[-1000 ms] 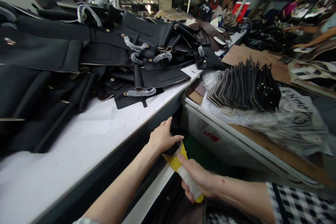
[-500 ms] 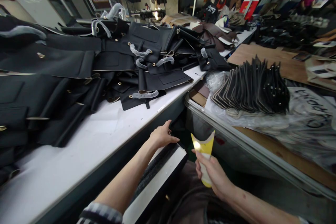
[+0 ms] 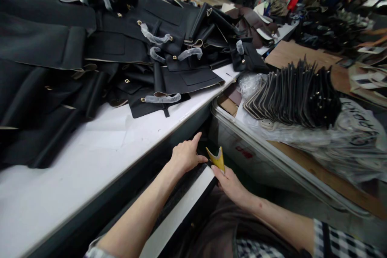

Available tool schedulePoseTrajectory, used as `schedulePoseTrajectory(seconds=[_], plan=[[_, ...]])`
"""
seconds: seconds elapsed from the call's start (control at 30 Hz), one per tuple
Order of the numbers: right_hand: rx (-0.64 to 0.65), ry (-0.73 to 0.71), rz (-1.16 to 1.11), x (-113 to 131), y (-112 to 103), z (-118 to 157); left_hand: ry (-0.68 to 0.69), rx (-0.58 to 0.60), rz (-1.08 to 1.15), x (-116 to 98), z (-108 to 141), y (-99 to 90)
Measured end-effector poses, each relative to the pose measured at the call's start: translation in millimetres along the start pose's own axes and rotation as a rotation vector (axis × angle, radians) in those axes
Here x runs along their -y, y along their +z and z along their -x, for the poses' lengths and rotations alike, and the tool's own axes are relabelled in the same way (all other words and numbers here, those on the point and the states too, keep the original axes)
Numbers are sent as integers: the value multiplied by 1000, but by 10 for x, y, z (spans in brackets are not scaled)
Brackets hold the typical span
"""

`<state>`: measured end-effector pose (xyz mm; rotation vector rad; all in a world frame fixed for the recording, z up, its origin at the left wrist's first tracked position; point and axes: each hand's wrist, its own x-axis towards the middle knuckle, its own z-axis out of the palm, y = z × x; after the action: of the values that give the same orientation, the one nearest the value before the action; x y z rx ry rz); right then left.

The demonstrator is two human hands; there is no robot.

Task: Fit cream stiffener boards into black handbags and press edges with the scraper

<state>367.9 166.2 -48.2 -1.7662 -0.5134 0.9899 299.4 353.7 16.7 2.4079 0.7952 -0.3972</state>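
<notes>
My left hand (image 3: pixel 185 156) is over the far end of a long black piece (image 3: pixel 179 193) with a white strip (image 3: pixel 181 210) along it. Its index finger and thumb are stretched apart, the thumb at the piece's end; the other fingers are hidden. In my right hand (image 3: pixel 230 185) is a yellow scraper (image 3: pixel 218 159) with a curved notch between two points. That hand is closed round its handle, right beside the end of the white strip. The scraper stands upright, turned partly edge-on, and its lower part is hidden by the fingers.
A white table (image 3: pixel 145 137) on the left bears black leather bag parts (image 3: pixel 111 44) with plastic-wrapped handles (image 3: pixel 163 98). On the right, a metal-edged stand (image 3: pixel 256 145) holds a row of black flaps (image 3: pixel 290 96) and plastic-wrapped pieces (image 3: pixel 338 145). A dark gap lies between them.
My right hand has moved left and forward with the scraper, up to the end of the white strip. The scraper has turned more edge-on. The left hand stays nearly in place.
</notes>
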Motion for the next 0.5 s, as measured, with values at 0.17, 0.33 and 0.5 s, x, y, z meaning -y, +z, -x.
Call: schedulePoseTrajectory(seconds=[0.17,0.33,0.5], plan=[[-49,-92,101,-4,90,24,10,-13,18,15,6,22],[-116,-94,94,-71,153,45,10,-53,33,35,38,40],[-40,-96,89,-8,99,-2,4,-72,54,39,66,57]])
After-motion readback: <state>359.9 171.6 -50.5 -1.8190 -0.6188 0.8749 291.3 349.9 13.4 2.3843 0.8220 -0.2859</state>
